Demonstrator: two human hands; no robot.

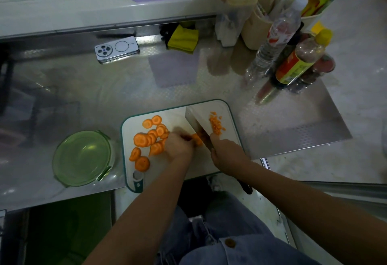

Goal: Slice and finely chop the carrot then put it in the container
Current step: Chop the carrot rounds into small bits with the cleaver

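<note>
Denim clothing [230, 242]: seen at the bottom edge, with one brown button; both bare forearms are extended from here to the board.
Left hand [180, 146]: placed on the cutting board [182, 116]; its fingers are curled down onto the held carrot slices [196, 139], which are pressed against the board just beside the blade.
Right hand [227, 151]: clenched around the handle of the cleaver [201, 122]; the broad blade is stood on edge across the board's middle, tilted to the right.
Loose carrot rounds [146, 139]: spread in an overlapping group on the board's left half, touching the left hand.
Chopped carrot [215, 126]: gathered in a small heap on the board, right of the blade.
Green glass container [82, 158]: set on the steel counter [104, 97] left of the board; no carrot is visible in it.
Phone [117, 50]: laid camera side up at the counter's rear.
Yellow cloth [183, 38]: folded, right of the phone.
Bottles [293, 55]: grouped at the rear right.
</note>
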